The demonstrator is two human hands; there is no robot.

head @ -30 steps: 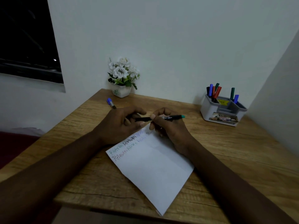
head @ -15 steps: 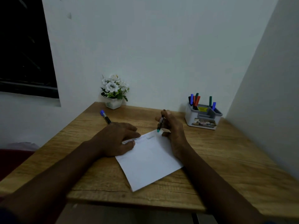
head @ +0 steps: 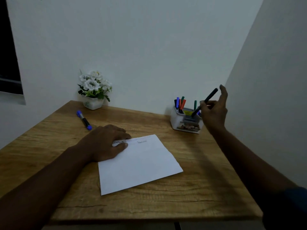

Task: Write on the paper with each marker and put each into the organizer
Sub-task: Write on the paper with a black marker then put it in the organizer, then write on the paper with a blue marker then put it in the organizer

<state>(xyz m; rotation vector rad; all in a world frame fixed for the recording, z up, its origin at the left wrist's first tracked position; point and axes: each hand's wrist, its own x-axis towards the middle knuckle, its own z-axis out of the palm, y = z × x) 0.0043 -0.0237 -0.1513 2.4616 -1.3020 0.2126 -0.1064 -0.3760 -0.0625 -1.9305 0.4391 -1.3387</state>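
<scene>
A blue marker (head: 83, 120) lies far left on the bench (head: 199, 188), near a flower pot (head: 93, 90). The left hand (head: 106, 143) lies flat, its grip relaxed, pressing the far-left corner of the paper (head: 139, 165). Far right, the raised right hand (head: 214, 112) pinches a dark marker (head: 205, 102), which tilts with its lower end over the organizer (head: 186, 122).

on the table (head: 199, 188) the paper (head: 139, 165) lies in the middle, with the organizer (head: 176, 121) at its two o'clock, a loose marker (head: 83, 120) at ten o'clock and the flower pot (head: 93, 104) behind that at eleven.
</scene>
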